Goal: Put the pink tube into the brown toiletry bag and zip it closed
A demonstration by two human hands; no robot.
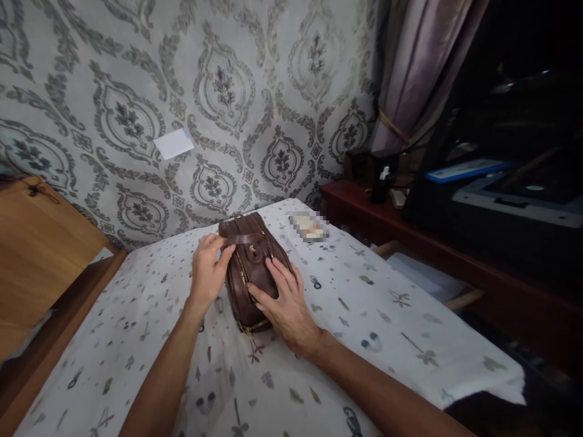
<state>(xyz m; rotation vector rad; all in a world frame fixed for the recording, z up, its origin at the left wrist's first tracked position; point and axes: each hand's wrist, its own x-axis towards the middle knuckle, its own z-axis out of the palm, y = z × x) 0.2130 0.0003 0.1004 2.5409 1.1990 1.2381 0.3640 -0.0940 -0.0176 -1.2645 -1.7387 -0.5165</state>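
Note:
A brown leather bag [243, 306] with gold-coloured zips lies on the cloth-covered surface in front of me. Across its top runs a brown strap [246, 238], and a small gold-coloured clasp [253, 249] sits just below the strap. My left hand [209, 267] is at the bag's far left side, thumb and fingers closed on the strap's left end. Spread over the near right part of the bag, my right hand [288, 303] rests its fingers on the leather beside a zip. The bag's right side is partly hidden by this hand.
Beyond the bag to the right lies a pixelated flat item [310, 226]. The white patterned cloth [364, 303] ends at a patterned wall [268, 91]. A wooden panel [40, 255] stands left; a dark red desk [359, 206] with an open drawer [423, 276] is right.

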